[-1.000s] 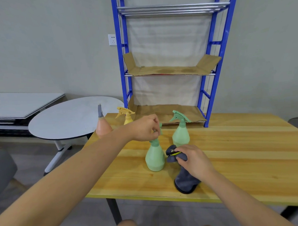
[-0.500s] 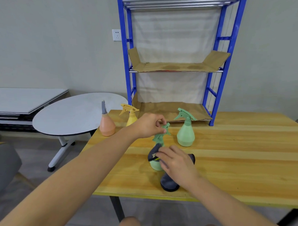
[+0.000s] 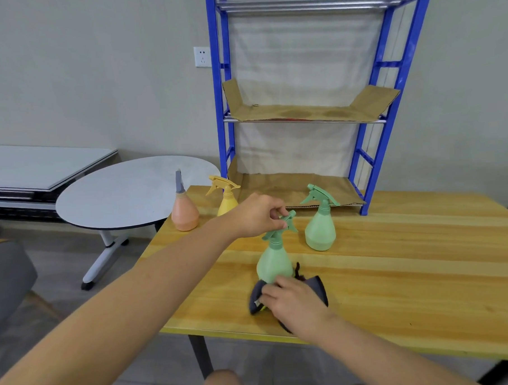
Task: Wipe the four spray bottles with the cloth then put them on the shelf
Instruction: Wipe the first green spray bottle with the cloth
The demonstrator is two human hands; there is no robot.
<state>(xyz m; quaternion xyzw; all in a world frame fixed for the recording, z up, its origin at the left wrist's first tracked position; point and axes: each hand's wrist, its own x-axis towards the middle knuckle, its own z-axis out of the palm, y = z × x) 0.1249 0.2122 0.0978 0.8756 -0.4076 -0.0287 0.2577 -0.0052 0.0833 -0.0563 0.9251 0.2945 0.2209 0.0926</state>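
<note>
Head view looked down across a room with a plain grey wall (image 3: 96, 82) carrying a white socket (image 3: 202, 56). Against it stood a blue metal shelf (image 3: 387, 64), its tiers lined with brown cardboard (image 3: 307, 111) and backed by a pale cloth sheet. A long wooden table (image 3: 410, 267) with a yellow front edge filled the foreground, the shelf's feet resting on its far side. To the left stood a round grey table (image 3: 124, 192) on a white leg, and beyond it a low grey slab (image 3: 27, 167). A grey chair (image 3: 9, 278) edged in at the far left.

Four spray bottles stood upright on the wooden table: a peach bottle (image 3: 184, 212) and a yellow bottle (image 3: 226, 203) near the far left corner, a far green bottle (image 3: 320, 228) before the shelf, and a near green bottle (image 3: 275, 264) closer in. The left hand (image 3: 258, 217) pinched the near green bottle's trigger head. The right hand (image 3: 292, 302) clutched a dark grey cloth (image 3: 318, 288) at that bottle's base, fingers curled into the fabric.
</note>
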